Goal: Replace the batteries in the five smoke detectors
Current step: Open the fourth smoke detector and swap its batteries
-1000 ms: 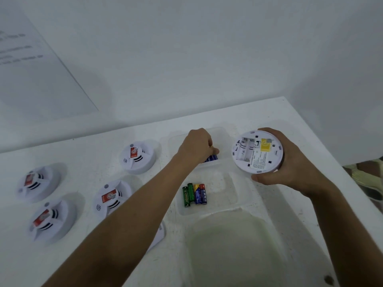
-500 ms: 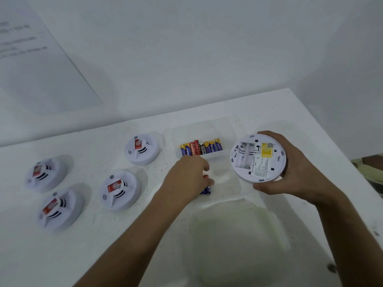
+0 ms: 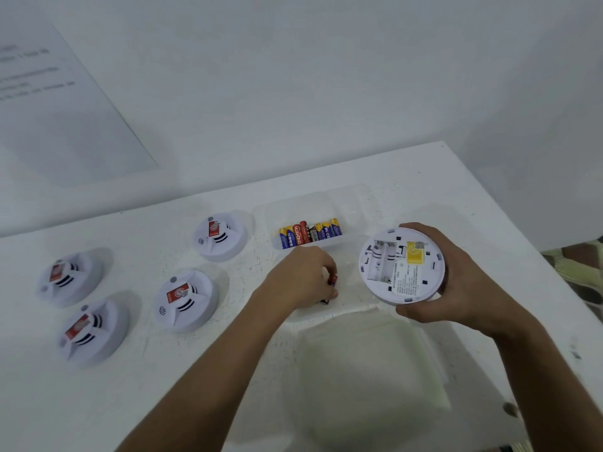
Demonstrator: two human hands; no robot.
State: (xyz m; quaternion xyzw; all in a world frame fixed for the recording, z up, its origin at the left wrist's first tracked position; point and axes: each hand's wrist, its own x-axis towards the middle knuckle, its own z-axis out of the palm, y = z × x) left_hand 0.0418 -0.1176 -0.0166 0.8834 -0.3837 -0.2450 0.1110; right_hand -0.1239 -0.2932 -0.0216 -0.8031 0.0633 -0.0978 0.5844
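1. A white tabletop (image 3: 326, 402) stands against a plain pale wall. It carries a shallow clear tray (image 3: 359, 203), hard to make out against the white, and a pale translucent box (image 3: 368, 363) at the near edge.

2. The right hand (image 3: 456, 282) curls round the rim of an upturned smoke detector (image 3: 399, 267), held in the air over the tray's right side. Its battery bay (image 3: 378, 259) looks empty, with a yellow label beside it.

3. The left hand (image 3: 303, 278) is bunched low over the tray's near compartment, fingers pinching what seems to be a battery (image 3: 332, 280). Only a red end and a dark tip show, so whether it holds one cell or more I cannot tell.

4. A row of batteries (image 3: 310, 234) lies in the tray's far compartment, just beyond the left hand. Four more detectors sit face up to the left: one (image 3: 220, 234) near the tray, one (image 3: 184, 298) in front of it, and two (image 3: 67, 277) (image 3: 91, 331) well apart by the left edge.

5. Risks, as I judge them:
   - Two battery piles lie close together in one tray, and nothing marks which is spent. A worn cell could go back into the bay.
   - The pinch is small. A round cell could slip and roll off.
   - Polarity could be reversed, as the bay's markings are tiny.
   - The detector is held one-handed by its rim, so pressing a cell in may tip it.
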